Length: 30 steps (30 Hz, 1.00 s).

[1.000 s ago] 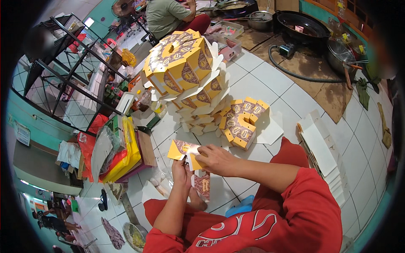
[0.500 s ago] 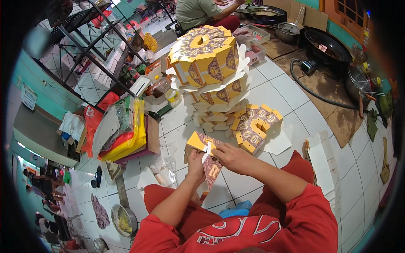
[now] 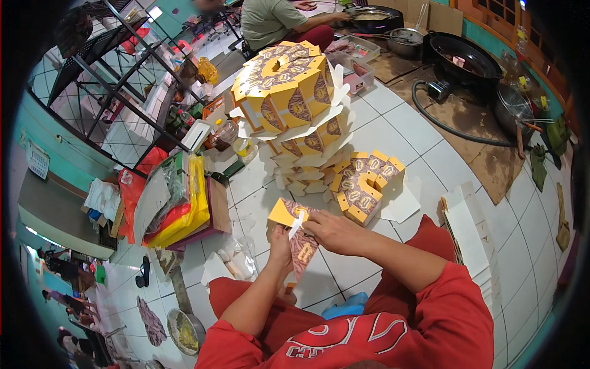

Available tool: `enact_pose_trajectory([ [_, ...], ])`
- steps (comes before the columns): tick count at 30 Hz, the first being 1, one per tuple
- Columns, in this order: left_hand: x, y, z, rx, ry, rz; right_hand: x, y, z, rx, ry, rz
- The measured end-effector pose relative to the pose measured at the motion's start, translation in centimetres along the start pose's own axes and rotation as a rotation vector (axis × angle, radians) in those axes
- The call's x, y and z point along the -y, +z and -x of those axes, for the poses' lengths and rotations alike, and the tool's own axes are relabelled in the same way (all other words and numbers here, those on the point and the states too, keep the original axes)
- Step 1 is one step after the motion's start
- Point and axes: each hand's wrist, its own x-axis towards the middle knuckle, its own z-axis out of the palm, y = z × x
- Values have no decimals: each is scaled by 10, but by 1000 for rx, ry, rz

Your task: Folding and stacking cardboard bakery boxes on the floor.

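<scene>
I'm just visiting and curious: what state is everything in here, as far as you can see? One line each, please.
Held carton, partly folded, with a white flap sticking out
Left grip, closed on the carton
Right grip, closed on the carton near the flap
Tall carton stack, folded, standing in tiers
Low carton group, folded, in an incomplete ring
Black wok, uncovered, contents unclear
Metal bowl, uncovered, yellowish contents

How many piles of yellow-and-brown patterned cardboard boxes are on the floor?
2: one tall layered pile; one low horseshoe-shaped pile at its right. Others may be hidden.
</scene>
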Motion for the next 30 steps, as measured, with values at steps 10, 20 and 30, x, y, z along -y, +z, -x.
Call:
enact_pose_trajectory([
  [10,-2,0,-5,-1,-125,76,-2,-10,-1,112,109,-210],
  [20,-2,3,-4,-98,-98,-202,1,-9,2,95,73,-172],
  [30,4,1,-6,-57,-85,-215,2,-7,4,89,19,-47],
])
